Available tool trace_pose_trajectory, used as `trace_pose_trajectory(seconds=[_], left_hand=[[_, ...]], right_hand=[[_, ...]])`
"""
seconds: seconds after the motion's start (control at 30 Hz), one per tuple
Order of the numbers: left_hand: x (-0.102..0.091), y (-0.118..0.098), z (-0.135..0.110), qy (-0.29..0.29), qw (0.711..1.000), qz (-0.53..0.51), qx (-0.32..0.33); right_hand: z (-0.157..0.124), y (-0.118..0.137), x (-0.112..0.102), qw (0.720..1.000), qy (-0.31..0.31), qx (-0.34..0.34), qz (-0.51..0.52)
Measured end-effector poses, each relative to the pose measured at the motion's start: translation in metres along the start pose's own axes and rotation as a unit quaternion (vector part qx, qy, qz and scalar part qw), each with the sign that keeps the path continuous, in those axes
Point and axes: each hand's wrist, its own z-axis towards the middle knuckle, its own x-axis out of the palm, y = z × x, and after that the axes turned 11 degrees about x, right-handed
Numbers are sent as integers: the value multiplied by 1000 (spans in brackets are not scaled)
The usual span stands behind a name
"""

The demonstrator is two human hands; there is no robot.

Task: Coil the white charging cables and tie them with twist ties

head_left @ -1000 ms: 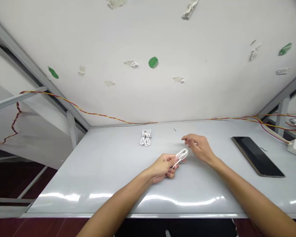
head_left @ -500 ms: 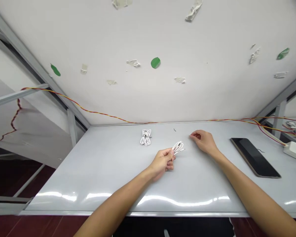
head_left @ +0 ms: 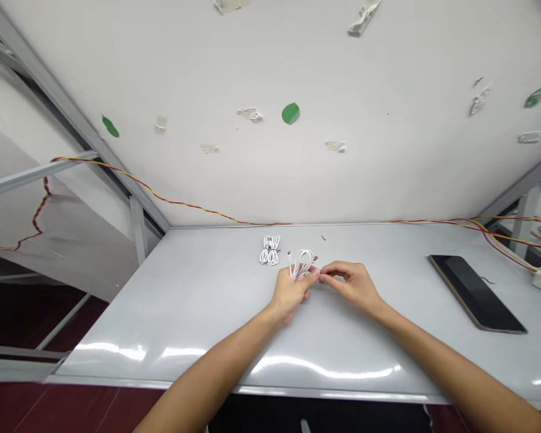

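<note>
Centre of frame: left hand (head_left: 293, 290) clamped on looped white cable (head_left: 301, 263), loops standing above fist, just over glossy grey tabletop (head_left: 198, 300). Right hand (head_left: 349, 285) touches left, fingertips pinched at coil's side; what they pinch too small to tell. Just behind, second white cable bundle (head_left: 270, 250) lies cinched at middle, apparently finished. Held coil gathered, no binding visible yet. Flat black tablet (head_left: 475, 291) at right.
</note>
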Motion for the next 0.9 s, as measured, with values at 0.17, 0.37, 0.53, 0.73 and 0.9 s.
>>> trace_pose_trajectory(seconds=[0.17,0.37,0.53,0.73,0.9], left_hand=[[4,-4,-1,-3,993,-106,-47],[3,-14,-3,72,984,-145,-75],[4,-13,-3,93,981,-144,-94],[3,-10,-3,116,970,-164,-136],[-3,-11,-1,150,960,-155,-177]], right_hand=[[-3,4,2,998,-35,-50,2],[-1,3,-1,986,-128,-73,-79],[0,-2,2,977,-120,-114,-133],[-1,-1,4,966,-100,-163,-176],[-2,-2,3,957,-81,-228,-159]])
